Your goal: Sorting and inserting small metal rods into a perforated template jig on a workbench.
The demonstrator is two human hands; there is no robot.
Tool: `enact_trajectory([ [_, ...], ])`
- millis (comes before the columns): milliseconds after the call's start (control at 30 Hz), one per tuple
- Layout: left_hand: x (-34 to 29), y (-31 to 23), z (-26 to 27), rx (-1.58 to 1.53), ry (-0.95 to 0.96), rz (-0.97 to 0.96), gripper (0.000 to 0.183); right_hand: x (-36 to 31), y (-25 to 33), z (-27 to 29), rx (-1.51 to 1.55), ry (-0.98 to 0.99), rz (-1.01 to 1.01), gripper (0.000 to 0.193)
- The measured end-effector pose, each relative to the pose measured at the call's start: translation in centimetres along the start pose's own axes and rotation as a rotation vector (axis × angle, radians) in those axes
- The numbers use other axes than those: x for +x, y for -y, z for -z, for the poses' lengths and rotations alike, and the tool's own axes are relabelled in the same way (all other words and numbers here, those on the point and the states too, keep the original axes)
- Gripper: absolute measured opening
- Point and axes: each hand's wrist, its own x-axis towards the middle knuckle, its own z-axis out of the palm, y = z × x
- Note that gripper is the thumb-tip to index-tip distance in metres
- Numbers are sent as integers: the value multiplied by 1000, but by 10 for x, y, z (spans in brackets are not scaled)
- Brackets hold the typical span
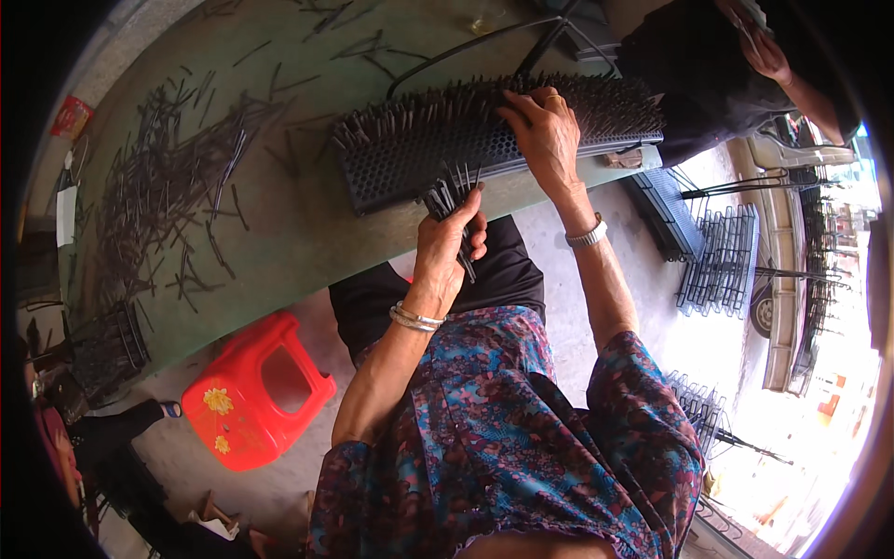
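Observation:
My left hand is closed round a bundle of thin dark rods, whose ends stick out above and below the fingers. It is just off the near edge of a long black perforated rack. Many short dark rods stand upright in the rack's far rows, while bare holes show along its near side. Over these upright rods, my right hand has its thumb and forefinger brought together in a pinch. Whatever lies between those fingertips is too small to make out.
Loose dark rods lie heaped on the green tabletop at left. A curved black metal frame stands behind the rack. Below the table edge is a red plastic stool. Another person's hand is at upper right, near stacked racks.

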Motion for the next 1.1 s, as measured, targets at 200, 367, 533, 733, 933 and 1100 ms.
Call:
enact_trajectory([
  [200,-1,-3,4,29,-14,-2,28,-14,24,35,741,625,-400,20],
  [367,-9,-9,-6,155,-44,28,27,-23,34,39,821,690,-463,19],
  [533,-11,-14,-4,245,2,31,27,-22,28,35,907,717,-546,19],
  [733,-11,-16,2,305,53,44,30,-13,27,43,1029,813,-599,21],
  [933,-4,-14,6,175,-3,-13,32,-8,27,52,1018,657,-586,17],
  [1100,2,-10,6,114,37,-13,33,1,33,43,726,185,-506,10],
])
